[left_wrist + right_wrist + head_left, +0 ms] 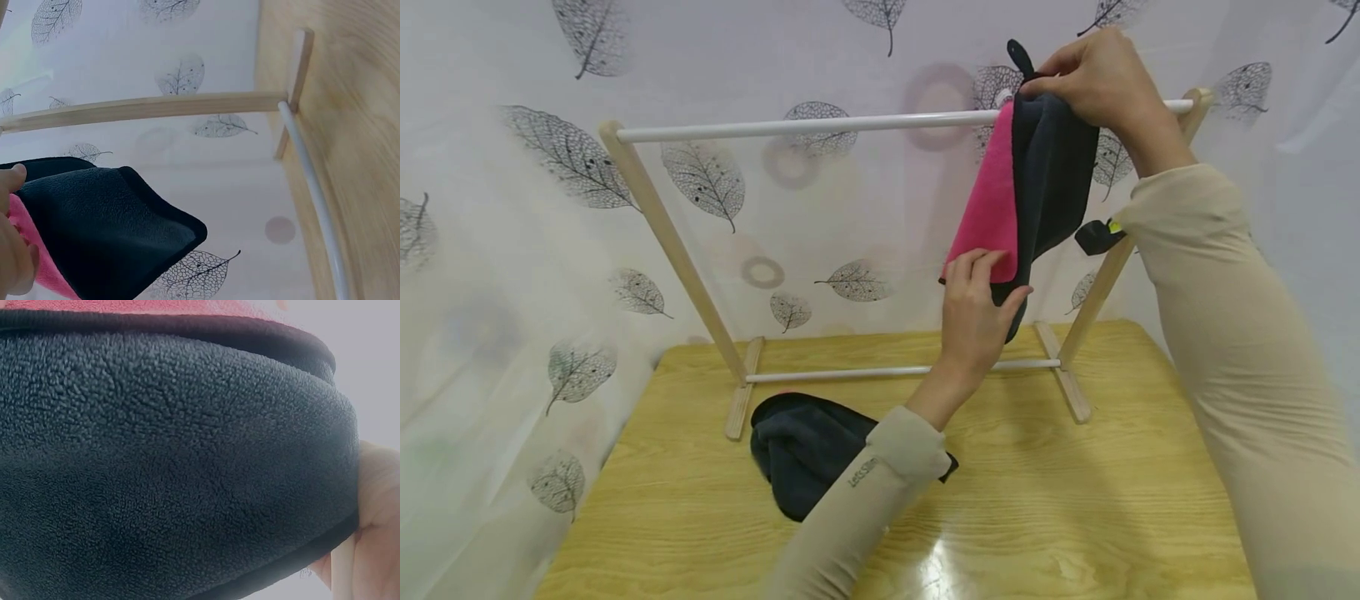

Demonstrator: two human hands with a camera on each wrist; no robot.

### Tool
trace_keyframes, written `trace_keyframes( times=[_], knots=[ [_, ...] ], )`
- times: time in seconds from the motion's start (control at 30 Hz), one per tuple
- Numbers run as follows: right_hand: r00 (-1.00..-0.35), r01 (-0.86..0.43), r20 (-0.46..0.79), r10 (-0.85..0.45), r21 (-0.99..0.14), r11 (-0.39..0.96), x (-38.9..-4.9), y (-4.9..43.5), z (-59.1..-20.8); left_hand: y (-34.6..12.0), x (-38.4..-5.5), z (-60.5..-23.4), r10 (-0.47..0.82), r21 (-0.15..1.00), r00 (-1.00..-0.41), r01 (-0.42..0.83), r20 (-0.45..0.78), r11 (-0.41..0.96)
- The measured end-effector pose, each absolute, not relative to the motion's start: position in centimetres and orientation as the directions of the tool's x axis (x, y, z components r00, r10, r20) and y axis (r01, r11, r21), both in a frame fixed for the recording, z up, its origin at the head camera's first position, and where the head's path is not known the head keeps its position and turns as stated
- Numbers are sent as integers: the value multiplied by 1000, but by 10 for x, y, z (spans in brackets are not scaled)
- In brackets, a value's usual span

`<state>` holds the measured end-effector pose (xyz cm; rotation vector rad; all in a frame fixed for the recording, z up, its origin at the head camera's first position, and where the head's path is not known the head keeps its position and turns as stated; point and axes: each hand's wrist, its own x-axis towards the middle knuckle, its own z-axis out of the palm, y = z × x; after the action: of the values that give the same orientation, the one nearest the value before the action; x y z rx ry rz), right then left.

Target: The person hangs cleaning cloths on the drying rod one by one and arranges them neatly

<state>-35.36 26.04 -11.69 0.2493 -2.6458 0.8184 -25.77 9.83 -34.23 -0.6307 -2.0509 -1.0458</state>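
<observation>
A towel (981, 200), pink on one side and dark grey on the other with black edging, hangs by the white top rod toward its right end. My right hand (1108, 79) pinches its upper edge above the rod, beside a black hanging loop. Lower down, my left hand (973, 321) touches the pink side with loosely bent fingers, its thumb spread to the right. The left wrist view has the dark lower corner of the towel (112, 231) beyond that hand. Dark pile of the towel (175, 456) fills most of the right wrist view.
A wooden rack (677, 258) with white rods (790, 127) stands on the wood-grain table (1075, 508). A second dark towel (812, 454) lies crumpled at front left, partly behind my left sleeve. A leaf-patterned curtain (850, 200) hangs behind. A small black object (1097, 237) shows at the right cuff.
</observation>
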Motion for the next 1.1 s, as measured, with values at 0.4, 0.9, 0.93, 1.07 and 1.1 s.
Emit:
trace_keyframes(
  times=[0.4, 0.9, 0.93, 1.07, 1.1],
  knots=[
    [-914, -265, 402, -52, -493, 829, -352, 259, -118, 102, -266, -348, 5, 470, -566, 690, 825, 551],
    [-918, -259, 394, -54, -489, 833, -351, 261, -117, 58, -264, -343, -202, 551, -514, 757, 834, 351],
    [-918, -260, 394, -54, -492, 831, -351, 261, -117, 53, -264, -342, -220, 561, -516, 753, 828, 343],
    [-917, -265, 395, -56, -499, 825, -350, 260, -117, 31, -261, -333, -272, 585, -519, 742, 811, 329],
    [-917, -267, 395, -58, -499, 825, -350, 260, -117, 26, -260, -331, -277, 587, -518, 743, 809, 323]
  ],
)
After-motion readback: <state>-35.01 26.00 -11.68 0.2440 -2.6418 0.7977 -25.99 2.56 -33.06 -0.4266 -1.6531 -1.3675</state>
